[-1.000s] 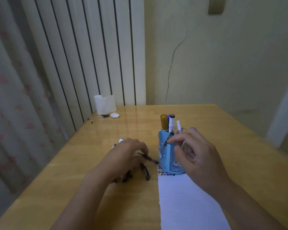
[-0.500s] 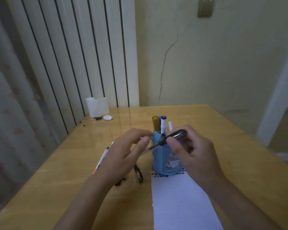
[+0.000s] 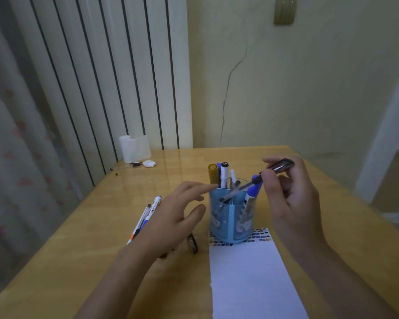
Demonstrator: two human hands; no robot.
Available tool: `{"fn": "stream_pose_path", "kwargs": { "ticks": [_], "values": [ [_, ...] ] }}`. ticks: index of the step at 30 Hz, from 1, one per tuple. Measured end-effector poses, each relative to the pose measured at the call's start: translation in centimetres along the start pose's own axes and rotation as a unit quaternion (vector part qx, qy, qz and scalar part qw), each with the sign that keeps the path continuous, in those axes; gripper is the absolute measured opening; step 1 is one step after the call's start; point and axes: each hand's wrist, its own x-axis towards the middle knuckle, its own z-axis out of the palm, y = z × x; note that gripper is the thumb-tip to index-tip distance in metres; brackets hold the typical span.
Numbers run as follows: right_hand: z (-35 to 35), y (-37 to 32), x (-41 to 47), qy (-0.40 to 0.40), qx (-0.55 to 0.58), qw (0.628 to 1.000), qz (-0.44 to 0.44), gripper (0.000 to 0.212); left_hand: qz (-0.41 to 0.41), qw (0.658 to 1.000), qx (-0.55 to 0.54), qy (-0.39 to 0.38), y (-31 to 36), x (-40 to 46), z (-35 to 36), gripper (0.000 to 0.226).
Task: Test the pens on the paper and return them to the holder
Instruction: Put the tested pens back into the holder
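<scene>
White paper (image 3: 251, 277) lies nearest; the blue holder (image 3: 230, 217) stands on its far end. The left hand (image 3: 171, 217) hovers beside it, fingers loosely apart. The right hand (image 3: 290, 199) pinches a dark pen (image 3: 256, 180), tip slanting into the holder

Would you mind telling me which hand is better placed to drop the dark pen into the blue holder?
Right. The right hand already grips the dark pen, tip angled into the blue holder; the left hand hovers open beside it.

dim bluish light, soft focus, glare on table (image 3: 171, 162), bowed edges
</scene>
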Motion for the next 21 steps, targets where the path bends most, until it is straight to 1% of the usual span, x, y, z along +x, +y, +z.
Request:
{"fn": "stream_pose_path", "kwargs": {
  "ticks": [2,8,11,17,21],
  "values": [
    [-0.1,0.1,0.1,0.006,-0.004,1.0,0.002,0.017,-0.009,1.0,-0.012,0.01,-0.1,0.0,-0.2,0.044],
    [0.1,0.9,0.1,-0.003,-0.021,1.0,0.008,0.036,0.012,0.999,0.037,-0.011,-0.3,0.1,-0.1,0.039],
    [0.2,0.9,0.0,-0.016,-0.018,1.0,0.009,0.039,0.016,0.999,0.029,-0.005,-0.3,0.2,-0.3,0.037],
    [0.3,1.5,-0.2,-0.041,-0.061,0.997,0.011,0.029,0.009,1.0,0.017,-0.012,-0.6,0.3,-0.5,0.04],
    [0.5,1.6,-0.3,-0.06,-0.104,0.993,-0.007,0.015,0.015,1.0,0.0,-0.016,-0.7,0.3,-0.7,0.042]
  ]
}}
